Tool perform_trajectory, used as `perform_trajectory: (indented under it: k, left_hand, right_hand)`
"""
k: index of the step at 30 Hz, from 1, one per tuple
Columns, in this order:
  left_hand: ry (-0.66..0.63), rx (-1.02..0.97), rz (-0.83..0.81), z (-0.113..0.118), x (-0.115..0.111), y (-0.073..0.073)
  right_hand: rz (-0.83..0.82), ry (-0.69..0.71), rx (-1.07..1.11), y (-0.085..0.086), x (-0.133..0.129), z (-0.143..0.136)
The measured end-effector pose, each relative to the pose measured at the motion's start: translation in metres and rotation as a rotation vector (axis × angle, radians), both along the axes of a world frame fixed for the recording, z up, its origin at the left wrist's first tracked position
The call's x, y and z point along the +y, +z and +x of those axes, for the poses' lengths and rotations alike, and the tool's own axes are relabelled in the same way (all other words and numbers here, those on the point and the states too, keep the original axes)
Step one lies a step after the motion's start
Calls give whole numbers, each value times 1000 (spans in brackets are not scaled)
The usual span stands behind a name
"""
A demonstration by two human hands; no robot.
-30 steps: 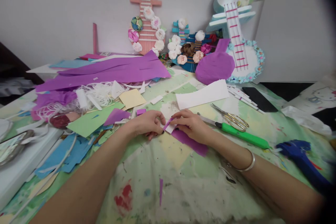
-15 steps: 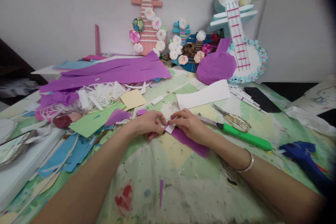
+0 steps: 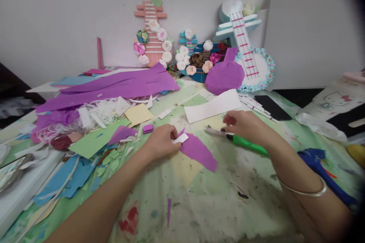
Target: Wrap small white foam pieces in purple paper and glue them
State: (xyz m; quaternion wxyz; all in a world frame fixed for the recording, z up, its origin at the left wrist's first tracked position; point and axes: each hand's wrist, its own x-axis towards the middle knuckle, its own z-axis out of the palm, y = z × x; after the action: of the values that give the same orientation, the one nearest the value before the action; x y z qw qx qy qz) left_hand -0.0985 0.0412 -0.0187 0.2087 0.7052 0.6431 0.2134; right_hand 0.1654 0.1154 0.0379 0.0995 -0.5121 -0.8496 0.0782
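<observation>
Pinching, in the head view: left hand (image 3: 162, 143) has thumb and fingertips closed on a small white slip (image 3: 181, 138), which lies over the 10 o'clock end of a purple paper cutout (image 3: 200, 153). Cutout's loose end points to 4 o'clock on the paint-stained tablecloth (image 3: 148, 201). Cannot tell if slip and paper are stuck together. Clock readings taken from the slip. Right hand (image 3: 248, 126) at 3 o'clock, over the green-handled knife (image 3: 248, 143); fingers half-curled, thumb parted from forefinger, nothing visible between them; contact with the knife unclear. Risks, my judgement: only one hand holds the join, so a loosened pinch could let the slip skew or the paper lift. Knife's blade (image 3: 214, 131) aims at 9 o'clock, toward the work; a careless grab could nick fingers or tear the paper. Blue glue gun (image 3: 312, 156) just past 3 o'clock, near the right forearm; a sweep of the elbow could knock it. Long white sheet (image 3: 214, 106) at 2 o'clock might snag a sleeveless wrist's silver bangle (image 3: 306, 193) if the arm swung far forward.
</observation>
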Motion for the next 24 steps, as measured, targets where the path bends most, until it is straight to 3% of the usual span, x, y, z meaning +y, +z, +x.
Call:
perform_trajectory:
  k: [3,6,11,16,24]
  left_hand:
    - [33,-28,-20,1,-2,4]
    - [53,-144,-66,1,-1,7]
    - [105,-655,-128,-6,3,9]
    - [191,-1027,-60,-6,2,16]
    - [208,-1097,-46,0,-3,17]
  right_hand:
    - [-132,-59,-194,-4,-2,25]
    - [-160,-64,-284,-13,-2,33]
    - [-197,-51,-310,-16,2,32]
    - [-137,-34,-230,-14,2,36]
    - [-28,-119,166,-7,5,43]
